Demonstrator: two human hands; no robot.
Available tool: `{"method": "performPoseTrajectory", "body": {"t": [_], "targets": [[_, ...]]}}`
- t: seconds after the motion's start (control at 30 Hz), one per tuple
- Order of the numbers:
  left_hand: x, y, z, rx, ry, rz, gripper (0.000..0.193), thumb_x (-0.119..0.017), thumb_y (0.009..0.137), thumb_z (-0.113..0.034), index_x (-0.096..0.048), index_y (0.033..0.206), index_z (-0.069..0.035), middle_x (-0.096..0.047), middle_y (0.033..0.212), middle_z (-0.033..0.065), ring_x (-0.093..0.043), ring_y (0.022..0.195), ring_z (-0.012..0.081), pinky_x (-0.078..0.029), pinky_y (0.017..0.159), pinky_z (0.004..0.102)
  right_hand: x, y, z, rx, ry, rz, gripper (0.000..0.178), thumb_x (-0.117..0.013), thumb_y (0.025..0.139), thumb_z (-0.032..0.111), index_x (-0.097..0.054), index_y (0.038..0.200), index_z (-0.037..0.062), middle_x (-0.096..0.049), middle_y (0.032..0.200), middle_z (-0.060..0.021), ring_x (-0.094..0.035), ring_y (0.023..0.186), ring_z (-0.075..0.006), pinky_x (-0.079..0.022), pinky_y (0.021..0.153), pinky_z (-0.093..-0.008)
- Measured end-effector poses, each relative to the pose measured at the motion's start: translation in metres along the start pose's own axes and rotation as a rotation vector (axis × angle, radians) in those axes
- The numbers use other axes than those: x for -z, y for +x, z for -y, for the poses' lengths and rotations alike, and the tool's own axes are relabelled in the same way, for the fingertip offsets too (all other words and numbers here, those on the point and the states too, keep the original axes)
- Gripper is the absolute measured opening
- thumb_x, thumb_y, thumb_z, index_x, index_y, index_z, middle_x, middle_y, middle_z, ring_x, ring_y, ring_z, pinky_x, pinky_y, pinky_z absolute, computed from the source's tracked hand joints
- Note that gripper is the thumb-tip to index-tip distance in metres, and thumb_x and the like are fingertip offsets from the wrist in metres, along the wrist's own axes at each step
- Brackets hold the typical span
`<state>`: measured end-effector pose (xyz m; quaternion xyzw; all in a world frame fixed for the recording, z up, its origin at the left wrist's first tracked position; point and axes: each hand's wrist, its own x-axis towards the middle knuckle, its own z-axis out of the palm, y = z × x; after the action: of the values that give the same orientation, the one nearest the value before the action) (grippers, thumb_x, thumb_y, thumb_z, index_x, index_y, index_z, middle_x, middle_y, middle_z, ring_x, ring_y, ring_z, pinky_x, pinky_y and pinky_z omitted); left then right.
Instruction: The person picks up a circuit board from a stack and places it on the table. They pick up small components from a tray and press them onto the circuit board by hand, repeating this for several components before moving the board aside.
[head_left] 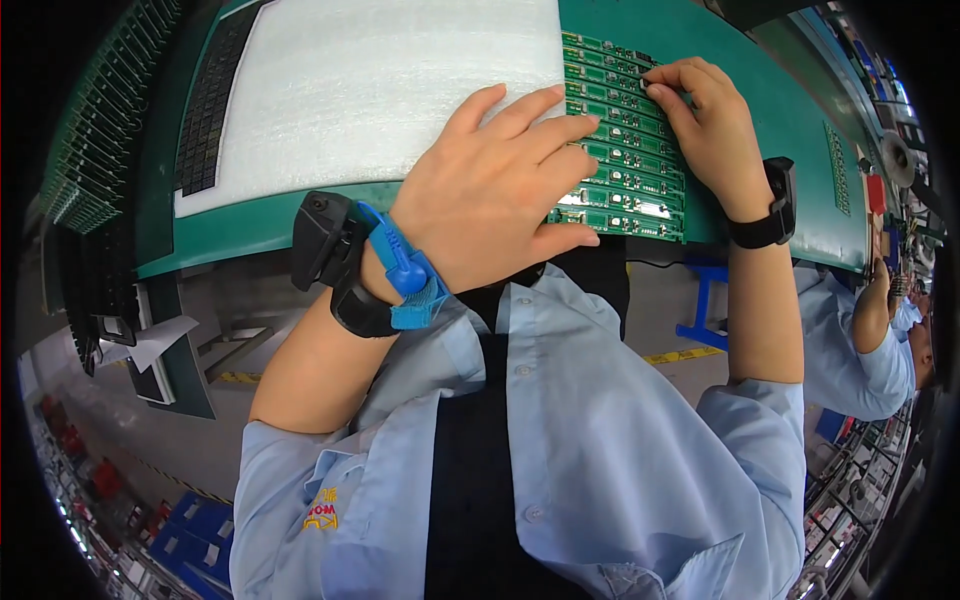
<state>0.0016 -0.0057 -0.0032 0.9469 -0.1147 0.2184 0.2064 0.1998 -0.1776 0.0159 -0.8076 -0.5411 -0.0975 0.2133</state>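
Observation:
A panel of narrow green circuit boards (635, 160), joined in several rows, lies on the green table. Across its left side and the edge of a white foam sheet (400, 85) rests my left hand (505, 185), fingers spread and holding nothing. The fingertips touch the boards. My right hand (715, 125) is at the panel's upper right edge, with thumb and forefinger pinched on a small dark part (645, 82) there. Its exact kind is too small to tell. My left wrist wears a blue strap (405, 270) and a black device; my right wrist has a black band.
Black gridded pieces (212, 110) lie along the foam's left edge. A rack of upright green boards (110, 110) stands at the far left. Another board strip (838, 170) lies on the table's right. At the right edge, a co-worker in a blue shirt (855, 340) sits close by.

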Motion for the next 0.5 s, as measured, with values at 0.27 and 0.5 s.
{"method": "performPoseTrajectory", "body": {"t": [0.27,0.5], "targets": [[-0.0001,-0.0003,-0.0005,0.007,0.010,0.012,0.046,-0.077,0.072,-0.042,-0.065,0.107,-0.014,-0.057,0.131,0.0020,-0.046,0.130,0.0265,-0.032,0.109,0.0438,0.0020,0.0028,0.0092,-0.022,-0.013,0.019,0.011,-0.065,0.089,0.008,-0.068,0.097,0.0008,-0.064,0.090,-0.0094,-0.062,0.081,-0.0242,-0.049,0.070,-0.0318],[-0.0015,-0.0006,-0.0009,0.011,0.022,0.013,0.047,-0.077,0.071,-0.043,-0.065,0.107,-0.014,-0.057,0.130,0.0017,-0.046,0.130,0.0259,-0.033,0.109,0.0438,0.0038,0.0041,0.0082,0.000,-0.040,0.052,0.011,-0.065,0.089,0.007,-0.067,0.096,0.0003,-0.064,0.089,-0.0100,-0.062,0.080,-0.0252,-0.049,0.070,-0.0313]]}}
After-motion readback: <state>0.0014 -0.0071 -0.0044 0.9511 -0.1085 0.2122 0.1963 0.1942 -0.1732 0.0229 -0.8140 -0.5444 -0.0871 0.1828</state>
